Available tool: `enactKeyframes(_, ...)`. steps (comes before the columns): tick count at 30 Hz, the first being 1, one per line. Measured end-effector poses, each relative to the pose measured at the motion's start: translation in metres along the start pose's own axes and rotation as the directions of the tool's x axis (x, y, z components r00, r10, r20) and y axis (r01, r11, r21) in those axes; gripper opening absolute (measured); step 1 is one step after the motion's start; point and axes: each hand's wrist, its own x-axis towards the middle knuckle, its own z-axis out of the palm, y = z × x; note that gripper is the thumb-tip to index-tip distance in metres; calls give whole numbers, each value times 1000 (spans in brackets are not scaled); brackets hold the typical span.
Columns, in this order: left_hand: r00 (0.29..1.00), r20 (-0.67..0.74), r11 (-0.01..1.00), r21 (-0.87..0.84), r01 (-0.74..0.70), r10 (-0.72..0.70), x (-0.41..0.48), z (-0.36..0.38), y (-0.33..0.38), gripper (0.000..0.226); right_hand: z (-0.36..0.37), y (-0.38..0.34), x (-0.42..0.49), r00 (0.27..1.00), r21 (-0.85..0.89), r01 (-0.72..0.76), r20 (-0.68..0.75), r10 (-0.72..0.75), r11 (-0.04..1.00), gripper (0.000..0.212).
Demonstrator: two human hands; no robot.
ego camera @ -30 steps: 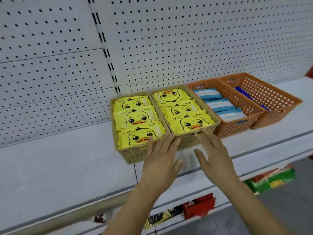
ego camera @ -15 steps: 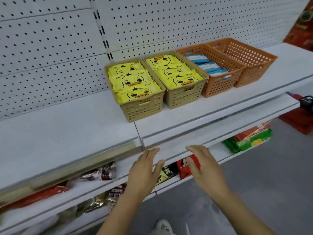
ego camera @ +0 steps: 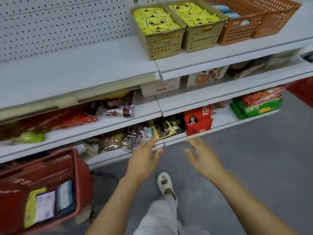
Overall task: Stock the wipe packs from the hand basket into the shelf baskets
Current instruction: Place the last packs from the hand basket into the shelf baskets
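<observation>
Both hands are out in front of the lowest shelf's edge, holding nothing. The left hand (ego camera: 144, 161) is near 6 o'clock and the right hand (ego camera: 204, 156) is just off its 3 o'clock side, well apart. The fingers (ego camera: 150, 143) are loose and spread on both.

The red hand basket (ego camera: 76, 175) is down at 8 o'clock with a few wipe packs (ego camera: 49, 206) standing inside. Up at 1 o'clock on the top shelf (ego camera: 76, 70), the two tan shelf baskets (ego camera: 165, 46) are packed with yellow duck packs (ego camera: 154, 21). The orange baskets (ego camera: 237, 31) sit right against their 3 o'clock side. A white shoe (ego camera: 165, 184) is at 6 o'clock.
</observation>
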Motion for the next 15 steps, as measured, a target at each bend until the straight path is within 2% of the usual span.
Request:
enactKeyframes(6, 992, -38, 991, -57, 118, -120, -70, -13, -54, 46, 51, -46, -38, 989, -21, 13, 146, -10, 1000, 32)
enactKeyframes(15, 932, -95, 923, -202, 327, -351, -150, -74, -194, 40, 175, -164, -40, 946, 131, 102, 294, -137, 986, 27)
